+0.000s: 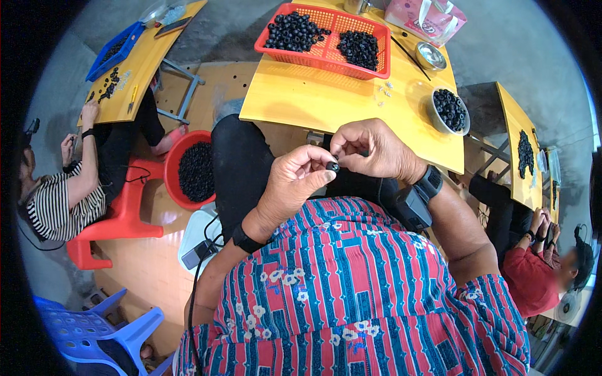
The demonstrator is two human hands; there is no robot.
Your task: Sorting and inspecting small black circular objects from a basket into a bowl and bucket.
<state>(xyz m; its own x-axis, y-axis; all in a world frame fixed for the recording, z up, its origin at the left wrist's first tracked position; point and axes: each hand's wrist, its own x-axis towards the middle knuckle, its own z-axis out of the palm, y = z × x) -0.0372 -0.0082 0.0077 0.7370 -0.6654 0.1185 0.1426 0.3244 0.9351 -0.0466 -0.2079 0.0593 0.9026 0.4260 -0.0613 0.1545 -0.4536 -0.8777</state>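
In front of my chest, my left hand (pixel 290 177) pinches a small round black part (pixel 333 167) between thumb and index finger. A tiny pale spot shows on the end of the part. My right hand (pixel 371 150) meets it from the other side, thumb and fingertips pressed together right beside the part; whatever they hold is mostly hidden. Beyond my hands on the yellow table (pixel 301 100) stands a red basket (pixel 257 47), with larger black rings (pixel 295 32) in its left half and smaller black pieces (pixel 359 51) in its right. A steel bowl (pixel 437 123) heaped with black rings sits near the right edge.
Small clear pieces (pixel 385 91), a dark stick (pixel 411 57), an empty metal bowl (pixel 431 56) and a pink bag (pixel 426 19) are on the table. A red tub (pixel 170 168) of black parts stands left of my leg. Other people work at side tables on both sides.
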